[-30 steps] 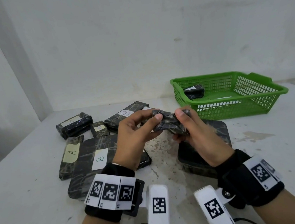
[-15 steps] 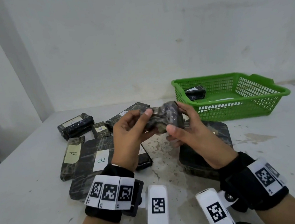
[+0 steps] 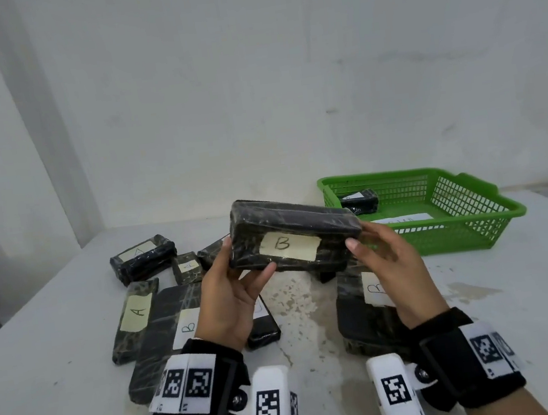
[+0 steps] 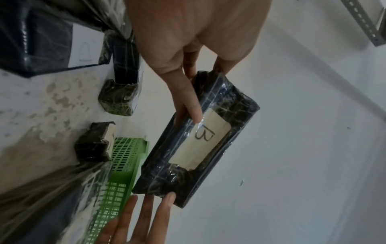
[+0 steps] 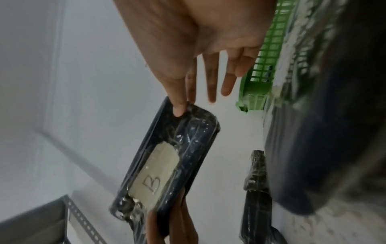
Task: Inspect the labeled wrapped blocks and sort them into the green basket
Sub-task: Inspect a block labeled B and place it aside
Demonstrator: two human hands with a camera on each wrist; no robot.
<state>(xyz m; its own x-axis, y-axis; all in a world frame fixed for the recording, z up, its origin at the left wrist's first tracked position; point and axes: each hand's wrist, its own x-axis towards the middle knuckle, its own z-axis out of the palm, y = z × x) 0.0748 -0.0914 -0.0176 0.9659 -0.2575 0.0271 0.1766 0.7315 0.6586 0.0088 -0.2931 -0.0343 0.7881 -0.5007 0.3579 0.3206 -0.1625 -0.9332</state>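
Dark rectangular block (image 3: 291,234), glossy crinkled film wrap, cream paper label "B" facing up, held in the air above the table (image 3: 46,390). Left hand (image 3: 232,302) gripping its left end, thumb across the front. Right hand (image 3: 388,262) fingers straight, only fingertips touching the right end. Seven more wrapped blocks lying below. Green basket (image 3: 475,227), plastic lattice, to the right: one small wrapped block (image 3: 358,201) and a white slip inside.

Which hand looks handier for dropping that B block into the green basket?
Probably the right hand: it touches the B block's end nearest the green basket, which sits to the person's right.
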